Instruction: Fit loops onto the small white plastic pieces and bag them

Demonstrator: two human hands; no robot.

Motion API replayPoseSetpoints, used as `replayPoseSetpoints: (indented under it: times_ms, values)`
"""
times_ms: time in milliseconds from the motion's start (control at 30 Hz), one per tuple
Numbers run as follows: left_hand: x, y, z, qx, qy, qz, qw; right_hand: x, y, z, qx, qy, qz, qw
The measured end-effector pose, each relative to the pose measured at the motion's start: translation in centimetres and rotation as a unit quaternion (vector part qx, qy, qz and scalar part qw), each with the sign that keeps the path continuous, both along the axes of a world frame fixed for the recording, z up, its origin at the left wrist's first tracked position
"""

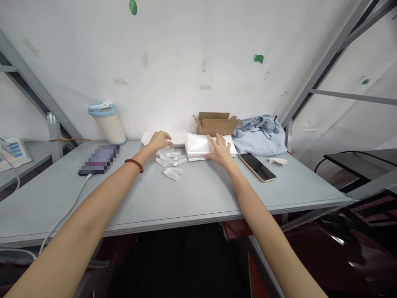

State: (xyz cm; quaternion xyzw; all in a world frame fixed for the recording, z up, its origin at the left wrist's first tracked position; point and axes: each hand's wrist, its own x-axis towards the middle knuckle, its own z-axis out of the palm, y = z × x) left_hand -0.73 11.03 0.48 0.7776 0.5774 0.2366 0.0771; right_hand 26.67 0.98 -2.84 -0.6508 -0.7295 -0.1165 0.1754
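Note:
My right hand lies with spread fingers on a stack of white, glossy packets near the back of the table. My left hand reaches in from the left, fingers curved and apart, beside a low white box-like thing. Whether its fingertips touch that thing I cannot tell. Just in front of my left hand is a loose pile of small, translucent white tags or vials with thin loops. A red bead bracelet is on my left wrist.
Behind the packets stands an opened cardboard box, next to a crumpled light-blue cloth. A smartphone and a crumpled tissue lie at right. At left are a tumbler and a phone with a charging cable.

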Motion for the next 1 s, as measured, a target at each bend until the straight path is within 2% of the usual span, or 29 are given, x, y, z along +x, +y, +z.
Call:
replayPoseSetpoints:
  times_ms: [133,300,467,567,700,867,1000]
  values:
    - [-0.5,0.6,-0.5,0.002,0.026,0.002,1.000,-0.3,-0.3,0.3,0.019,0.008,0.036,0.999]
    - [0.2,0.5,-0.8,-0.012,0.048,0.004,0.999,-0.2,-0.4,0.7,0.044,0.011,0.053,0.998]
    - [1.1,0.2,-1.0,-0.012,0.060,0.002,0.998,-0.1,-0.3,0.8,0.053,0.002,0.030,0.998]
    - [1.5,0.0,-0.9,-0.001,0.066,-0.002,0.998,-0.2,-0.2,0.9,0.065,-0.003,-0.018,0.998]
    - [2.2,-0.4,-0.5,0.017,0.067,-0.011,0.998,-0.4,0.3,0.6,0.075,0.008,-0.066,0.995]
    - [3.4,-1.4,0.4,0.031,0.058,-0.046,0.997,-0.6,0.9,-0.1,0.054,0.037,-0.056,0.996]
    - [4.1,-2.5,1.2,0.018,0.034,-0.097,0.995,-0.5,0.8,0.0,0.058,0.019,-0.033,0.998]
